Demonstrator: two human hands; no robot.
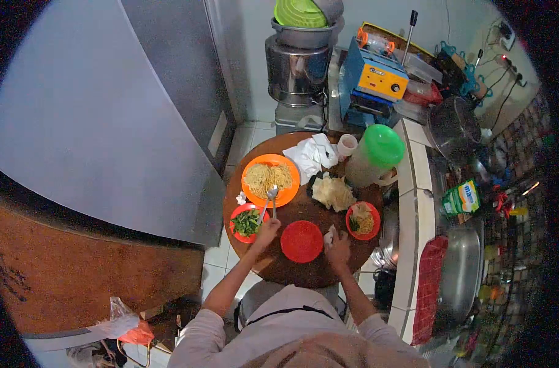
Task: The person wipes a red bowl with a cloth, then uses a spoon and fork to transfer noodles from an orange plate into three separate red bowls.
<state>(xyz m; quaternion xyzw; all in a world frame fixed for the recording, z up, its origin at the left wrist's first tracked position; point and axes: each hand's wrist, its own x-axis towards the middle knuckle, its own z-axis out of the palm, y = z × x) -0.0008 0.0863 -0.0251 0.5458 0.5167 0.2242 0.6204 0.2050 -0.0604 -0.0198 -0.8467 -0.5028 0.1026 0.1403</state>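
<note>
My left hand (268,233) is closed around the handles of a spoon (272,192) and what looks like a fork (274,211). Their upper ends reach over the near edge of an orange plate (248,191) of noodles (261,178). Just left of that hand is a red plate of green leafy vegetables (247,223). A red plate (302,241) with no food on it lies between my hands. My right hand (338,250) grips a crumpled white tissue (331,235) on the table, beside a small red plate (375,230) holding noodles and greens.
On the round brown table (267,270) are white tissue packaging (310,158), pale crackers (333,192), a plastic cup (347,145) and a green-lidded pitcher (382,147). A tiled counter edge (408,245) runs along the right. A grey panel (107,110) stands at left.
</note>
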